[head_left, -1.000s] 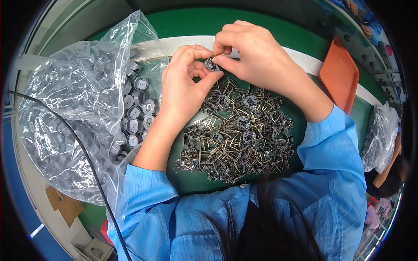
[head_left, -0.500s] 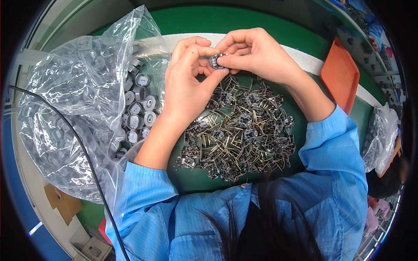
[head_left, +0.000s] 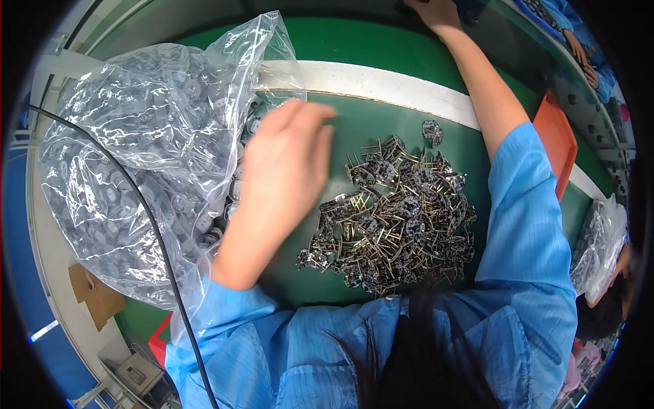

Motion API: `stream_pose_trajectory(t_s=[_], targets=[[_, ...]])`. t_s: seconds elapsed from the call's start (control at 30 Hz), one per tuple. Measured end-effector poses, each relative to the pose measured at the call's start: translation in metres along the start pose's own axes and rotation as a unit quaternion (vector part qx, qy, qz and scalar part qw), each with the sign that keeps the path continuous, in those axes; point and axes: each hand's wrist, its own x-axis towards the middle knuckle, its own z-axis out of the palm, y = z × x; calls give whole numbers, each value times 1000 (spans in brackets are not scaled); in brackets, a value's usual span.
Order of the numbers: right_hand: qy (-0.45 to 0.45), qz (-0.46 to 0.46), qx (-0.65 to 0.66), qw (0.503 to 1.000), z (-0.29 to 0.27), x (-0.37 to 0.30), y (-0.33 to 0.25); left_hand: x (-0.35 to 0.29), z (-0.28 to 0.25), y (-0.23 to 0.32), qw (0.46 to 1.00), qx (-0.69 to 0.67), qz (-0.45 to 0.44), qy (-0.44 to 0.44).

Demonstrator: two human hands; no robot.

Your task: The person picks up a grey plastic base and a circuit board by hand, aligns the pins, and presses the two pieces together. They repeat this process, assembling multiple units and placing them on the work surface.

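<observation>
Your left hand [head_left: 289,157], blurred, looks loosely curled beside the bag [head_left: 136,177] of caps [head_left: 204,222]; your right hand [head_left: 434,12] is far ahead, its opening unclear. I can't tell what either holds. Boards [head_left: 402,221] lie heaped right of your left hand.

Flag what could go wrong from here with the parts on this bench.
The pile of circuit boards is tangled, so lifting one could drag or bend others. The left hand is beside the clear bag of grey round parts and might knock some loose. The black cable passes across the bag in this view, so it could snag if either shifts.
</observation>
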Motion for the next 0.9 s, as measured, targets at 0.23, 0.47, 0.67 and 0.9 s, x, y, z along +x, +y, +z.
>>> stream_pose_trajectory(t_s=[0.23, 0.47, 0.67, 0.9], targets=[[21, 31, -44, 998, -3, 20, 33, -30, -53, -13, 977, 207, -12, -52], [-31, 16, 203, 979, -58, -66, 1, -23, -28, -23, 990, 111, -63, -59], [-306, -50, 241, 920, -108, -130, -17, 3, 5, -21, 992, 108, -2, -67], [-343, -105, 137, 923, -108, -160, -45, 27, 28, -8, 998, 28, -19, -61]])
